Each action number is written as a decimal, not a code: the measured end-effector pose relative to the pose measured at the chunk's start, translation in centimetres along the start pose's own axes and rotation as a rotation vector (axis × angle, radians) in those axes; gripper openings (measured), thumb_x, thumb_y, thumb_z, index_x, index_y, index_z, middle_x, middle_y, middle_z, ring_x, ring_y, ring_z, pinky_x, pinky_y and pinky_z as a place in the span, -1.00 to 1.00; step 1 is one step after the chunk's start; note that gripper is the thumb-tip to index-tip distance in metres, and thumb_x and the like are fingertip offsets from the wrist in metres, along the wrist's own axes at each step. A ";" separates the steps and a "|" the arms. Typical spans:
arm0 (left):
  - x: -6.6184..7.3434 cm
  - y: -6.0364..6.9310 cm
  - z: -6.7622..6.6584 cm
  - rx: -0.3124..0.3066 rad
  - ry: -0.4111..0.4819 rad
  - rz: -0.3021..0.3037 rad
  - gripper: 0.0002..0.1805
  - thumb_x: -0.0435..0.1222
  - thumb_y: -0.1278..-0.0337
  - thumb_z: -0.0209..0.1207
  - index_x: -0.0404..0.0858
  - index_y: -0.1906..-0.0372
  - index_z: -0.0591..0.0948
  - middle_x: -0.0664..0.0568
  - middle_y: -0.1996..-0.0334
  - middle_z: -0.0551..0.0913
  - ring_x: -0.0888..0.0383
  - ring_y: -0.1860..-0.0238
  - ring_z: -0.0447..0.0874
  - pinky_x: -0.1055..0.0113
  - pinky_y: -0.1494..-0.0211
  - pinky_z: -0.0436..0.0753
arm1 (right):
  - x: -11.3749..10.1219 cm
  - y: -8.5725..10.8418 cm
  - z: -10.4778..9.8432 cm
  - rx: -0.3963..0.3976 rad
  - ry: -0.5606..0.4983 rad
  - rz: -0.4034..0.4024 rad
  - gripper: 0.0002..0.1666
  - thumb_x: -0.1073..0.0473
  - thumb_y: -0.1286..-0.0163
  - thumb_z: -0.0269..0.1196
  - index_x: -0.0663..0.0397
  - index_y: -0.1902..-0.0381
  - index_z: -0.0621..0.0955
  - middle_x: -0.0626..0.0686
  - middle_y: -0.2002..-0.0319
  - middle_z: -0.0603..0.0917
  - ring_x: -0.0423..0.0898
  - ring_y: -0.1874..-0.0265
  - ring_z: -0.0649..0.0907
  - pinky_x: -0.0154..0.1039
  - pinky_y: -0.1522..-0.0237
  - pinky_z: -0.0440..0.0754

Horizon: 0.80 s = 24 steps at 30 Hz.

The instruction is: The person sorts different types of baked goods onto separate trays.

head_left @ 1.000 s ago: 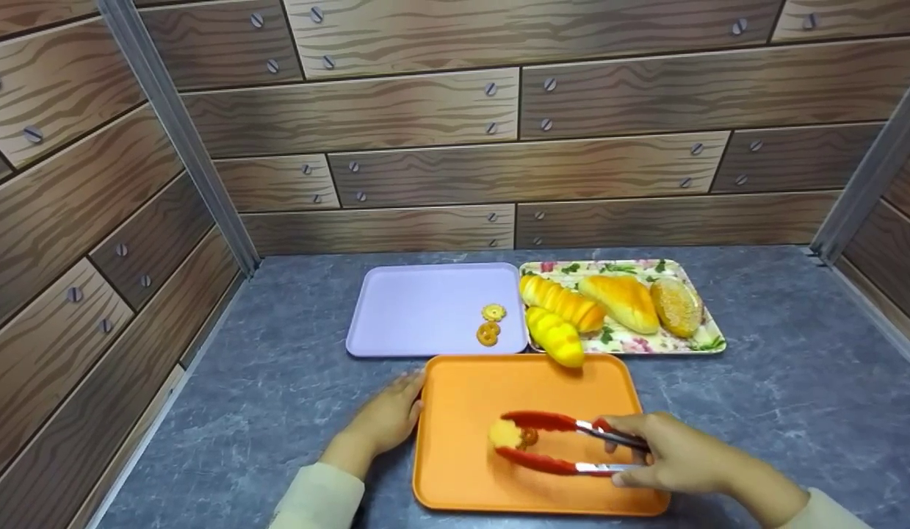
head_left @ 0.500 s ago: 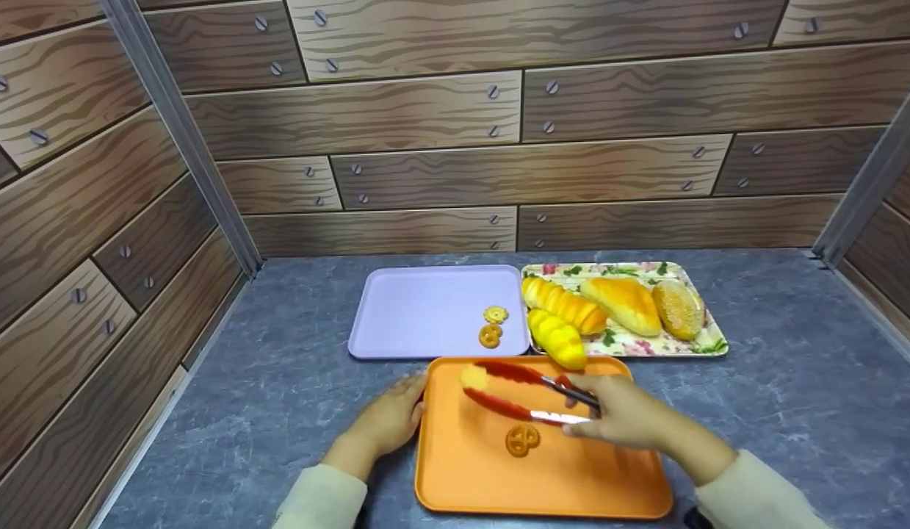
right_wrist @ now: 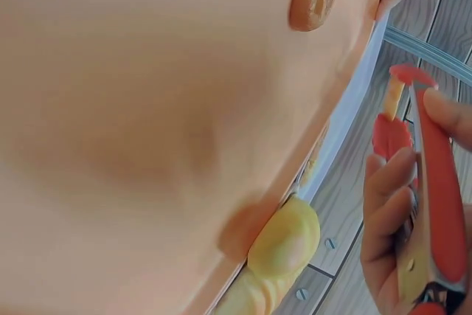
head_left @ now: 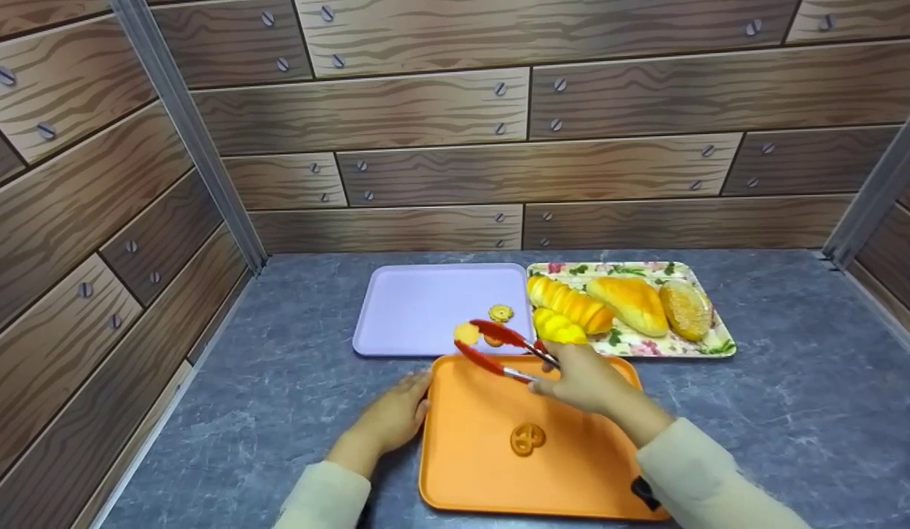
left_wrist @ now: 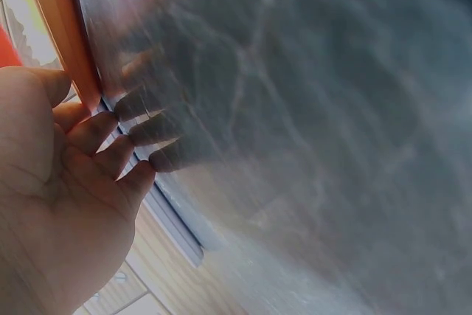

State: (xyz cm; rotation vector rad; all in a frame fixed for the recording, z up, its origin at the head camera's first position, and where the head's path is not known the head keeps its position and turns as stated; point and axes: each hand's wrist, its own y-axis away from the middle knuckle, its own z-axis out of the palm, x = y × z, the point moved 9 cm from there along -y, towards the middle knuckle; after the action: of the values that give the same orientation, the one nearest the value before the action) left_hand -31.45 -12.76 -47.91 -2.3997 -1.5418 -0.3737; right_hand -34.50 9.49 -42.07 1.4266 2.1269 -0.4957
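Note:
My right hand (head_left: 590, 378) grips red-tipped tongs (head_left: 502, 333), also seen close up as tongs (right_wrist: 442, 189) in the right wrist view. Between the tips is a pale yellow biscuit (head_left: 466, 333), held above the near right part of the lilac tray (head_left: 410, 316). My left hand (head_left: 392, 415) rests against the left edge of the orange tray (head_left: 462, 470), its fingers relaxed. A brown pretzel (head_left: 527, 439) lies on that orange tray. On the lilac tray sit a round scalloped biscuit (head_left: 501, 313) and a second pretzel (head_left: 493, 341), partly hidden by the tongs.
To the right of the lilac tray, a floral tray (head_left: 721, 345) bears a ridged roll (head_left: 572, 303), a triangular bun (head_left: 631, 305), a seeded bun (head_left: 686, 310) and a bright yellow bread (head_left: 557, 327). The yellow bread overhangs the orange tray's far edge. Wood-patterned walls enclose the grey tabletop (head_left: 293, 323).
My right hand has carried the tongs and pale biscuit away from beside the orange tray's pretzel, forward and left, over the lilac tray. The left hand has stayed at the orange tray's edge.

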 end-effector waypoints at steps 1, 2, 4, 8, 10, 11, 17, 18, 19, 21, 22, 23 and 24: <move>0.0 0.0 0.0 -0.003 -0.001 -0.003 -0.49 -0.30 -0.41 -0.04 -0.42 -0.37 0.28 -0.27 -0.29 0.36 -0.21 -0.32 0.26 -0.04 -0.35 0.25 | 0.0 -0.3 0.1 0.005 0.004 0.019 -0.50 0.04 -0.15 0.41 0.27 0.08 0.57 -0.01 0.45 0.55 -0.09 0.51 0.48 -0.18 0.44 0.49; 0.0 0.0 0.0 -0.004 -0.002 -0.004 -0.49 -0.30 -0.41 -0.04 -0.42 -0.37 0.28 -0.27 -0.29 0.36 -0.21 -0.32 0.26 -0.04 -0.34 0.25 | 0.1 -0.5 0.2 0.008 0.009 0.041 -0.49 0.03 -0.14 0.41 0.27 0.07 0.57 -0.01 0.44 0.55 -0.08 0.50 0.49 -0.17 0.44 0.49; -0.1 0.0 0.0 -0.003 -0.009 -0.005 -0.49 -0.29 -0.41 -0.04 -0.41 -0.37 0.28 -0.27 -0.29 0.36 -0.20 -0.32 0.27 -0.03 -0.34 0.26 | 0.2 -0.9 0.4 0.011 0.021 0.081 -0.49 0.02 -0.14 0.41 0.25 0.08 0.56 0.00 0.43 0.55 -0.07 0.50 0.49 -0.18 0.44 0.48; -0.1 0.1 0.0 0.001 -0.009 -0.009 -0.49 -0.29 -0.40 -0.03 -0.41 -0.36 0.30 -0.26 -0.29 0.37 -0.19 -0.32 0.27 -0.02 -0.34 0.27 | 0.4 -1.6 1.0 0.025 0.022 0.132 -0.61 0.03 -0.13 0.42 0.17 0.27 0.54 0.03 0.49 0.51 -0.05 0.54 0.45 -0.20 0.50 0.40; -0.2 0.0 0.0 0.002 -0.005 -0.013 -0.49 -0.30 -0.40 -0.03 -0.41 -0.36 0.30 -0.25 -0.29 0.37 -0.18 -0.32 0.26 -0.01 -0.35 0.26 | 0.6 -2.0 1.3 0.029 0.020 0.149 -0.61 0.03 -0.13 0.42 0.17 0.28 0.53 0.03 0.50 0.50 -0.05 0.54 0.45 -0.21 0.50 0.38; -0.2 0.0 0.1 0.003 -0.004 -0.014 -0.49 -0.30 -0.40 -0.03 -0.41 -0.36 0.30 -0.25 -0.29 0.37 -0.17 -0.32 0.26 0.00 -0.35 0.26 | 0.6 -2.1 1.4 0.029 0.023 0.153 -0.58 0.02 -0.13 0.42 0.19 0.23 0.54 0.04 0.50 0.49 -0.05 0.54 0.45 -0.21 0.50 0.38; -0.3 -0.2 0.2 0.002 0.002 -0.013 -0.49 -0.30 -0.40 -0.03 -0.41 -0.36 0.30 -0.25 -0.29 0.37 -0.18 -0.32 0.27 -0.01 -0.35 0.26 | 0.8 -2.9 2.0 0.020 0.053 0.169 -0.21 0.01 -0.16 0.40 0.40 -0.21 0.43 0.05 0.43 0.53 -0.02 0.47 0.49 -0.18 0.42 0.47; -0.3 -0.2 0.2 0.004 0.004 -0.013 -0.49 -0.30 -0.39 -0.03 -0.41 -0.36 0.30 -0.25 -0.29 0.37 -0.18 -0.32 0.27 -0.01 -0.35 0.26 | 0.9 -2.9 2.0 0.021 0.055 0.171 -0.20 0.01 -0.16 0.40 0.41 -0.22 0.42 0.07 0.41 0.55 -0.02 0.46 0.49 -0.18 0.41 0.48; -0.3 -0.2 0.2 0.006 0.004 -0.010 -0.49 -0.31 -0.39 -0.02 -0.41 -0.36 0.30 -0.25 -0.29 0.37 -0.18 -0.32 0.27 -0.01 -0.35 0.27 | 0.9 -3.0 2.1 0.019 0.059 0.174 -0.18 0.01 -0.16 0.39 0.42 -0.23 0.41 0.08 0.37 0.57 -0.01 0.45 0.49 -0.18 0.40 0.49; -0.2 -0.1 0.0 0.012 0.006 -0.005 -0.49 -0.31 -0.38 -0.02 -0.42 -0.35 0.31 -0.26 -0.29 0.37 -0.19 -0.31 0.28 -0.01 -0.34 0.27 | 1.0 -3.1 2.3 0.014 0.056 0.184 -0.17 0.02 -0.17 0.39 0.43 -0.24 0.40 0.11 0.33 0.58 0.00 0.44 0.50 -0.17 0.40 0.50; -0.1 -0.1 -0.1 0.016 0.005 -0.001 -0.49 -0.32 -0.38 -0.01 -0.42 -0.35 0.31 -0.26 -0.28 0.38 -0.20 -0.31 0.28 -0.02 -0.34 0.27 | 1.0 -3.2 2.3 0.012 0.057 0.186 -0.16 0.02 -0.17 0.39 0.45 -0.25 0.38 0.13 0.31 0.59 0.00 0.44 0.50 -0.17 0.39 0.51; -0.1 0.0 -0.1 0.019 0.005 0.002 -0.49 -0.32 -0.38 -0.01 -0.43 -0.35 0.31 -0.27 -0.28 0.38 -0.20 -0.30 0.29 -0.02 -0.34 0.27 | 1.0 -3.2 2.4 0.012 0.059 0.187 -0.16 0.02 -0.17 0.38 0.45 -0.25 0.38 0.14 0.27 0.60 0.00 0.43 0.50 -0.17 0.39 0.52; 0.0 0.0 -0.2 0.020 0.006 0.005 -0.49 -0.33 -0.37 -0.01 -0.43 -0.35 0.31 -0.28 -0.27 0.38 -0.21 -0.30 0.29 -0.02 -0.34 0.27 | 1.0 -3.3 2.4 0.012 0.060 0.190 -0.16 0.02 -0.18 0.38 0.45 -0.25 0.38 0.16 0.25 0.60 0.00 0.43 0.50 -0.17 0.38 0.52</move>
State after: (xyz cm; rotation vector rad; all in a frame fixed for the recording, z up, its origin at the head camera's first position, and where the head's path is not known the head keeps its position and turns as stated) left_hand -31.45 -12.85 -47.77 -2.3842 -1.5294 -0.3626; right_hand -37.31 7.58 -44.57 1.6491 2.0108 -0.3977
